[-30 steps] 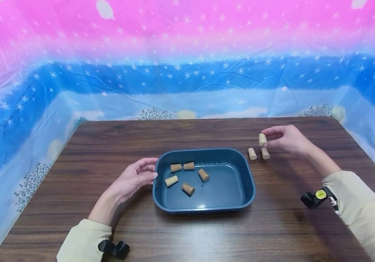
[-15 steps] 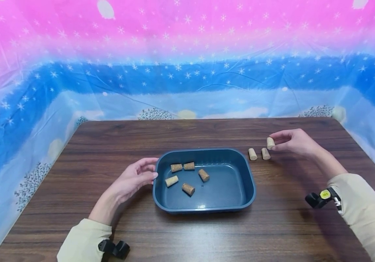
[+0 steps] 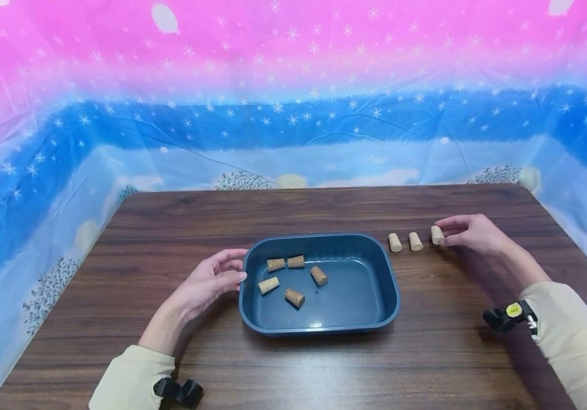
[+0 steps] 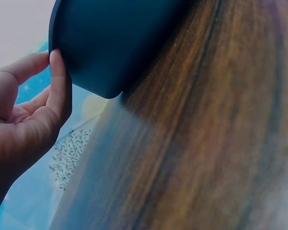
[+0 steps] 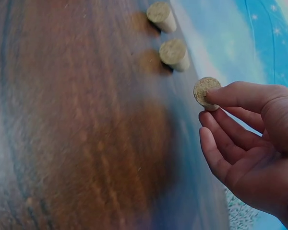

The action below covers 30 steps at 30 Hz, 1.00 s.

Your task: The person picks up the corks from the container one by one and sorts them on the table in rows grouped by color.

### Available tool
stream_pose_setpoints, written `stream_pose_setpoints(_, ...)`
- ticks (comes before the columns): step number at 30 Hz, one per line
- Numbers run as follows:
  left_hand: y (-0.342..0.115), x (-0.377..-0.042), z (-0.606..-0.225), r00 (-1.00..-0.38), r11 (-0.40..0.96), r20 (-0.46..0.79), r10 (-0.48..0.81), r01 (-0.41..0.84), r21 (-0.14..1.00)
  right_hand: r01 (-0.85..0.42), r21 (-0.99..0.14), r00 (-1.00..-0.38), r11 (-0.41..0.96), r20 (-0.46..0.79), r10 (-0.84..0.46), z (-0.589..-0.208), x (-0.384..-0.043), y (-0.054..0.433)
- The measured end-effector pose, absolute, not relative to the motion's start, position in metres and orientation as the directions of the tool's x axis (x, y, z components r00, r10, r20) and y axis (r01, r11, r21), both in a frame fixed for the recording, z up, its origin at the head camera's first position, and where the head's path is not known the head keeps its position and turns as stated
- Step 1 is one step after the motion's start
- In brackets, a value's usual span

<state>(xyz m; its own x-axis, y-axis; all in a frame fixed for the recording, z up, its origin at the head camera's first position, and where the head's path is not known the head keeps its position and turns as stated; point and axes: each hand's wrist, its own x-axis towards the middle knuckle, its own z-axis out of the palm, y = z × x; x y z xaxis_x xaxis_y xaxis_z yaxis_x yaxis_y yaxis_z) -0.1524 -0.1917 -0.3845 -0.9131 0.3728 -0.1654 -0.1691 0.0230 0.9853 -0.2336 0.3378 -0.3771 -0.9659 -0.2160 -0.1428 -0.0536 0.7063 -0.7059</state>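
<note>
My right hand [image 3: 475, 234] pinches a pale, tapered cork [image 3: 437, 235] between thumb and fingers, low over the wooden table. In the right wrist view the thumb presses on the round end of this cork [image 5: 204, 93]. Two more pale corks, a middle one [image 3: 415, 241] and a left one [image 3: 395, 242], lie in line to its left. My left hand [image 3: 211, 279] holds the left rim of a dark blue plastic tub [image 3: 319, 328]. In the left wrist view its thumb and a finger meet at the edge of the tub [image 4: 105, 48].
Inside the tub are several brown corks, one of them [image 3: 294, 297] near the front wall, and one pale cork [image 3: 268, 285]. The dark wood table [image 3: 293, 364] carries everything. A pink and blue snowflake cloth [image 3: 273, 114] hangs behind and beside it.
My right hand has moved right and down with the pinched cork, from above the two lying corks to beside them. My left hand and the tub have stayed put.
</note>
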Motion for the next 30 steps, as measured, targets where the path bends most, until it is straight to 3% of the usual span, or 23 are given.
stream_pose_setpoints(8, -0.192, -0.152, -0.385, -0.912, 0.015, -0.154, 0.381, -0.161, 0.987, -0.037, -0.762, -0.962, 0.646, -0.148, -0.231, -0.389, -0.234, 0.343)
stream_pose_setpoints(30, -0.192, -0.152, -0.386, -0.915, 0.022, -0.154, 0.372, -0.158, 0.987, -0.026, -0.746, -0.953, 0.665, -0.182, -0.241, -0.390, -0.235, 0.343)
